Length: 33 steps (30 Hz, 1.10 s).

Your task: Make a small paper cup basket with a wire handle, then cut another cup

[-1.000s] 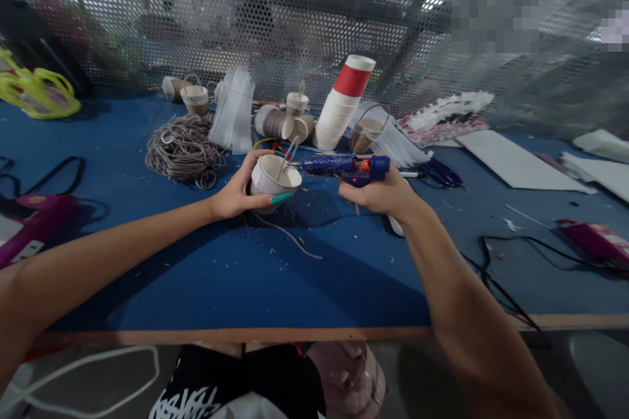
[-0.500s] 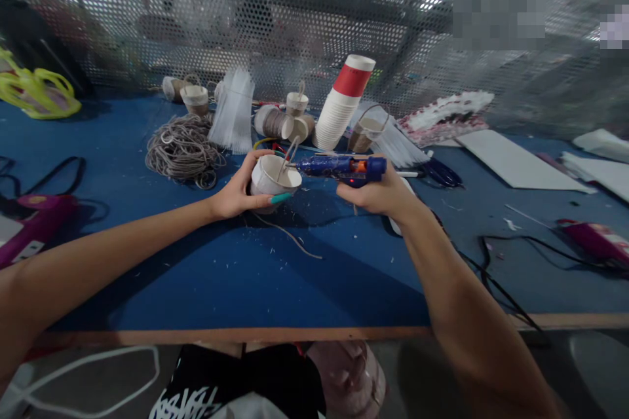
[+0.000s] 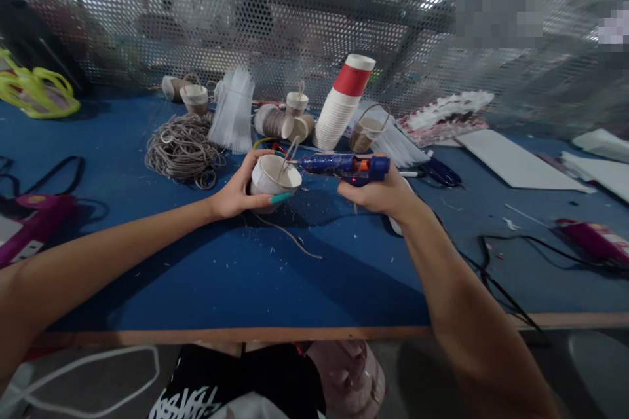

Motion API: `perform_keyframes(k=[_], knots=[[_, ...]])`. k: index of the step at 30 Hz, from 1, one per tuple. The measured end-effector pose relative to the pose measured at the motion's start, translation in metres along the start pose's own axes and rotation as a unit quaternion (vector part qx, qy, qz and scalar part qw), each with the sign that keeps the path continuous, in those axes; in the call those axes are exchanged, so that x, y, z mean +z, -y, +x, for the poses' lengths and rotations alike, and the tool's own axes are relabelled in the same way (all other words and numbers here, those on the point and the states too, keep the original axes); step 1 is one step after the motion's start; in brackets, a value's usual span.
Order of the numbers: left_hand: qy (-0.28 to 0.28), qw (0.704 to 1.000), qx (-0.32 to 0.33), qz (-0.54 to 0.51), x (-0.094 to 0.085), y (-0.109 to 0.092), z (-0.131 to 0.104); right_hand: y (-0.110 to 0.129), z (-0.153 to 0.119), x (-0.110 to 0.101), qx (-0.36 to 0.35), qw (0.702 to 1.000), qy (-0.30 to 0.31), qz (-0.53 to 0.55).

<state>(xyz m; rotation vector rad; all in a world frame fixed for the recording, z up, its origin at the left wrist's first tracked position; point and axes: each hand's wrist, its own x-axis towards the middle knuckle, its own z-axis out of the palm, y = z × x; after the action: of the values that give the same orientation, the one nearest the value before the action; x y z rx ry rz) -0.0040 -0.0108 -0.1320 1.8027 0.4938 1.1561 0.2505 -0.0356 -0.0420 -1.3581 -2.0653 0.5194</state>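
Observation:
My left hand [image 3: 242,188] is wrapped round a white paper cup [image 3: 265,184], tilted a little toward me above the blue table. A loop of twine [image 3: 289,158] rises from inside the cup. In my right hand [image 3: 378,193] is a blue hot glue gun [image 3: 334,165], its small red light lit. Its nozzle points left and sits at the twine by the cup's rim; whether it touches cannot be made out. A loose strand of twine [image 3: 295,241] trails from beneath the cup across the table.
A coil of grey cord [image 3: 183,149] lies left of the cup. Behind stand a tall stack of paper cups [image 3: 341,108], twine-wrapped cups [image 3: 367,133] and bundled clear sticks [image 3: 233,111]. Magenta glue guns [image 3: 42,219] lie at both sides. Black cable [image 3: 506,298] runs along the right.
My right hand and the glue gun have shifted very slightly to the right. My left hand and the cup stay in place.

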Motion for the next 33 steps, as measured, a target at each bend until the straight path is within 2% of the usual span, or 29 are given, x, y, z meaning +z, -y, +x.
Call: perform_keyframes(k=[10, 16, 33], knots=[[-0.004, 1.0, 0.007, 0.009, 0.0003, -0.0012, -0.0006, 0.0058, -0.0021, -0.0012, 0.02, 1.0, 0.016, 0.003], [-0.002, 1.0, 0.009, 0.0, 0.0004, -0.0002, -0.0006, 0.0028, -0.001, 0.0011, -0.02, 1.0, -0.001, 0.007], [-0.011, 1.0, 0.016, 0.005, 0.0005, -0.0012, 0.0, 0.0043, -0.0013, -0.0014, -0.008, 1.0, 0.008, -0.015]])
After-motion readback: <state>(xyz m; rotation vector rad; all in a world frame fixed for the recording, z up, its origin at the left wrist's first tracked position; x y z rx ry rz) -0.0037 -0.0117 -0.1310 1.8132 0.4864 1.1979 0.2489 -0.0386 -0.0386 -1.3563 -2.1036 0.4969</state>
